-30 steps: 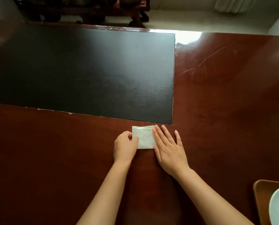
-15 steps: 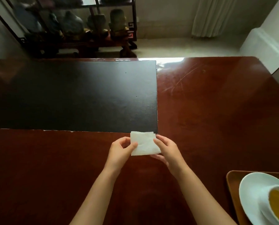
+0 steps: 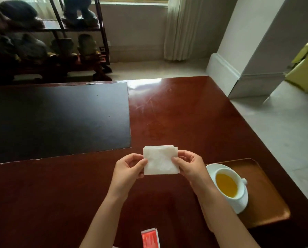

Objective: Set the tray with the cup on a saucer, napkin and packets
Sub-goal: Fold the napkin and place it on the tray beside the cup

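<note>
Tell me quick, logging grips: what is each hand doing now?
Left hand: closed, pinching the folded white paper napkin.
Right hand: closed, pinching the same napkin.

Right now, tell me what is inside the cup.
The cup on its saucer holds an orange-yellow liquid, filling it well up. The cup's bottom is hidden beneath the liquid.

One folded white napkin [image 3: 160, 160] sits at centre, held by two hands. One tray [image 3: 267, 199] at four o'clock carries one cup [image 3: 228, 185] and one saucer [image 3: 239, 203]. One red packet [image 3: 150, 238] lies at six o'clock.
</note>
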Demonstrator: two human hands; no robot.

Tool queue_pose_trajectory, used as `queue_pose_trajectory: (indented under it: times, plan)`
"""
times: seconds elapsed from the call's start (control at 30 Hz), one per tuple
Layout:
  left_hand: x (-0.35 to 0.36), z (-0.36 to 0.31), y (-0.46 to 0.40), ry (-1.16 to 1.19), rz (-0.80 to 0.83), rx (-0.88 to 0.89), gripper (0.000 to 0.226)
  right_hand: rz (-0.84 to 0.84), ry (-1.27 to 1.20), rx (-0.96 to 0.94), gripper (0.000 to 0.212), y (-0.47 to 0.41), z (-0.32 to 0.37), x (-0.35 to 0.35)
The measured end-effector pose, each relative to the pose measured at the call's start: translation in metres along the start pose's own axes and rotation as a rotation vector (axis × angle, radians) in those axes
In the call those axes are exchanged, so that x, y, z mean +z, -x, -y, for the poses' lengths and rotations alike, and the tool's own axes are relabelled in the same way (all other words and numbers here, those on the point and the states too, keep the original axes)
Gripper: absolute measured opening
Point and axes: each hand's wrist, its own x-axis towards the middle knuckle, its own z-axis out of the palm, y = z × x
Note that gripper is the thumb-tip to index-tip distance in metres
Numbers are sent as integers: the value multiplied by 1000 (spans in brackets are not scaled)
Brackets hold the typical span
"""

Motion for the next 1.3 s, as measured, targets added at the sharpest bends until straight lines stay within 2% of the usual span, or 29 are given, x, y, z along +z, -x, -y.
queue_pose_trajectory:
  times: [0.13,0.3,0.5,0.63,0.83,1.0,1.17,1.3]
  plan:
    - [53,-5,11,-6,0,63,10,-46,15,-61,9,13,9,-51]
    - [144,2,16,-48,11,138,13,-132,148,-108,6,15,10,-144]
    - [283,25,29,-123,-76,89,14,-137,302,-76,6,4,0,-280]
    - [341,32,31,-258,-98,108,13,-162,325,-10,4,-12,-14,-337]
    - [383,52,40,-576,-140,285,42,-147,338,62,8,-41,-49,-368]
    - [408,89,58,-876,106,360,53,-89,422,108,5,-58,-84,-372]
    - [427,112,60,-1131,303,297,72,-112,673,-25,6,-62,-100,-374]
    - [435,115,57,-1227,325,227,71,-150,888,-244,28,-55,-103,-377]
